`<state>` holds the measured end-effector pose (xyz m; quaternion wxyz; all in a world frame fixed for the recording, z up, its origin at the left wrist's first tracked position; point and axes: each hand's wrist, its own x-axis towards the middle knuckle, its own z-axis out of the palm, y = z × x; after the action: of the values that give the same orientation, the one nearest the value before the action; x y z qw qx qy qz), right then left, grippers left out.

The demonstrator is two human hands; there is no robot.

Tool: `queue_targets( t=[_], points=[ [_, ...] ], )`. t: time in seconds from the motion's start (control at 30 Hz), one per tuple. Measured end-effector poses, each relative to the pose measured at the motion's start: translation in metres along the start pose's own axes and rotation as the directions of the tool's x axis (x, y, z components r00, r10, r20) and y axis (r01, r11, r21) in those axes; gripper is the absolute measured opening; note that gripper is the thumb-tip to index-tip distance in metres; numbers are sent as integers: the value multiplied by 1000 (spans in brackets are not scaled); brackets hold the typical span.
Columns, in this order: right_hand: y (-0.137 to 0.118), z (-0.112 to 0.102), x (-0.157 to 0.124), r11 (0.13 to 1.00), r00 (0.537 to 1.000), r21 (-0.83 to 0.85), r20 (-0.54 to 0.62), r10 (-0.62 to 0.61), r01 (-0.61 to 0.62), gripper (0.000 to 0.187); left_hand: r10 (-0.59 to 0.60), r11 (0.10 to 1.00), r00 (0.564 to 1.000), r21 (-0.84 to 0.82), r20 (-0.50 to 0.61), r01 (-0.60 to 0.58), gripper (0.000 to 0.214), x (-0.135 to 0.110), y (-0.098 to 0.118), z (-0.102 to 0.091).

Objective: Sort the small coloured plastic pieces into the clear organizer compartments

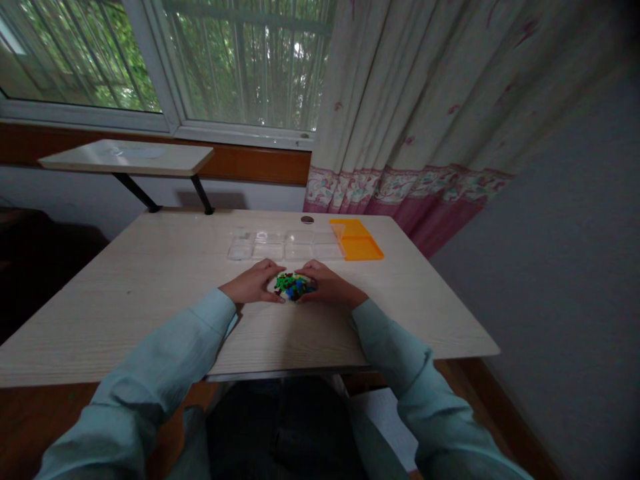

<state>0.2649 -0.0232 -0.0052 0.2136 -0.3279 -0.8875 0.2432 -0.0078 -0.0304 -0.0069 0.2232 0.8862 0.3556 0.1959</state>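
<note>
Pale wood-grain table (425, 313) – small colourful pieces (293, 285), clear divided tray (299, 251), orange tray (366, 248).

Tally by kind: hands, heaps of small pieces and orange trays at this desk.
Hands: 2 (left hand, right hand)
Heap of small pieces: 1; single pieces too small to count
Orange tray: 1
Total: 4

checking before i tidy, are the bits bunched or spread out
Bunched: the bits show as one small cluster between the left hand and the right hand.
</note>
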Motion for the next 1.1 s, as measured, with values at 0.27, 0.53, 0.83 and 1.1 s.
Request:
queue_targets(
  t=[0.27, 0.53, 0.83, 1.1],
  points=[
    [-8, 5, 5, 999, 998, 20, -31, -45, 46, 43, 19, 997, 1000, 80, -12, -18, 64, 3, 11, 6],
    [6, -1, 1, 992, 999, 123, -25, 22, -19, 49, 6, 995, 999, 105, -50, -1, 68, 5, 19, 8],
    [14, -6, -3, 987, 997, 147, 43, 58, -64, 52, -14, 987, 989, 159, -145, 37, 61, 7, 24, 22],
    [12, -9, -3, 977, 993, 186, 67, 93, -104, 55, 0, 998, 996, 65, -91, 6, 67, 6, 17, 12]
  ],
)
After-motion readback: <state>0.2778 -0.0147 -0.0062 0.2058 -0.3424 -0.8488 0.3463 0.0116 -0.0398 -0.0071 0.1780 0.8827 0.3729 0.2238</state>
